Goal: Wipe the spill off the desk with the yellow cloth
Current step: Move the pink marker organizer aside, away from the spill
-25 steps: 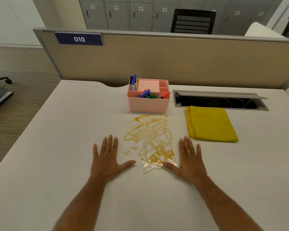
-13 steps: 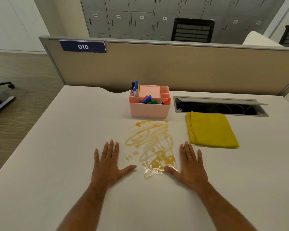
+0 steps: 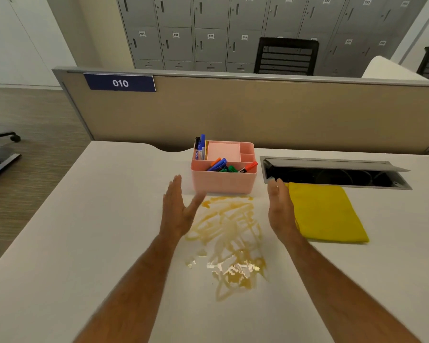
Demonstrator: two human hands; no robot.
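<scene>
Both hands are raised edge-on above the counter [image 3: 84, 231], palms facing each other, fingers straight and empty. The spill [image 3: 229, 241] lies between the left hand [image 3: 176, 211] and right hand [image 3: 281, 211]; the yellow cloth [image 3: 330, 214] lies folded just right of the right fingers [image 3: 275, 188].

Matt desk [image 3: 84, 243] (glossy wet spill [image 3: 230, 243])

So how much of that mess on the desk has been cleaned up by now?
None yet. The amber spill is spread across the desk in front of the pink organizer, and the yellow cloth lies folded and unheld. In hand: nothing; the left hand and right hand are raised, open, either side of the spill. Left: picking up the cloth and all the wiping.
</scene>
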